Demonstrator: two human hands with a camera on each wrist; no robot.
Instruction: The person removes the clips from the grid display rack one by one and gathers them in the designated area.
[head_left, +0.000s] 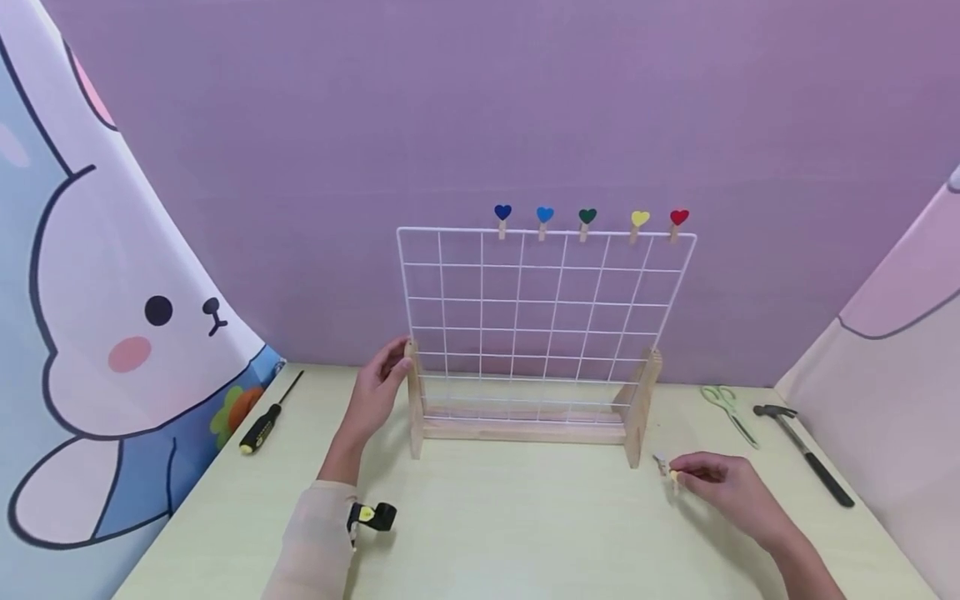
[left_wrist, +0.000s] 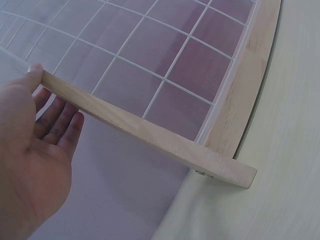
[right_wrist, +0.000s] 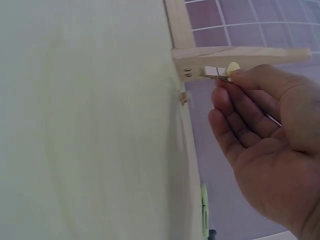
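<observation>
At the far left of the head view, a screwdriver lies on the table, well apart from everything else. A little to the right, the left hand rests with relaxed, nearly straight fingers against the left wooden foot of the grid stand; in the left wrist view the thumb touches the end of this foot and the other fingers lie loosely behind it. The hand steadies the stand but does not really grip it, so I think a push from the other side could make the stand slide or tip backwards.

Along the top wire, in the upper middle of the frame, five heart clips stand in a row: dark blue, light blue, green, yellow, red. If the stand is shaken, I think one could fall.

At the lower right, the right hand pinches a small clip with a pale yellow piece between thumb and fingertips, low above the table and just beside the right foot. In the right wrist view the small clip looks held only by its end, so it may slip out or spring away.

Further right lie scissors and a hammer, near the wrist; a wide movement of the arm could knock them.

I see no box, bowl or other container here; only the stand carries things, namely the clips.
</observation>
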